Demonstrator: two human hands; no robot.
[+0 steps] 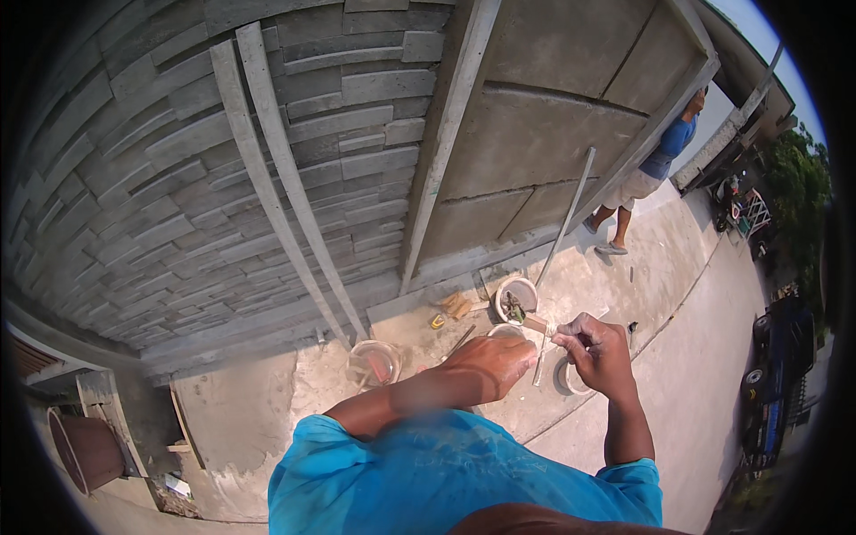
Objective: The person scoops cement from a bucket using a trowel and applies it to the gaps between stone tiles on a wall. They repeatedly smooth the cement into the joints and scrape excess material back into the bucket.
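Observation:
Both of my hands are in front of my chest, close together. My right hand (599, 354) is closed in a pinch, thumb against the fingers, at the pale end of a small brown flat piece (535, 323) that looks like wood. My left hand (499, 363) has its back turned up and its fingers curled under; what they hold, if anything, is hidden. Whitish dust coats the fingers of both hands. A long thin pale straightedge (567, 214) leans against the wall, its lower part passing behind the gap between my hands.
Buckets stand on the floor: one with debris (515, 300), one with a reddish thing inside (374, 363), one beside my right hand (571, 378). Two upright boards (267, 152) lean on the stone-clad wall (178, 160). Farther right, a person in blue (664, 152) faces the panelled wall (544, 116).

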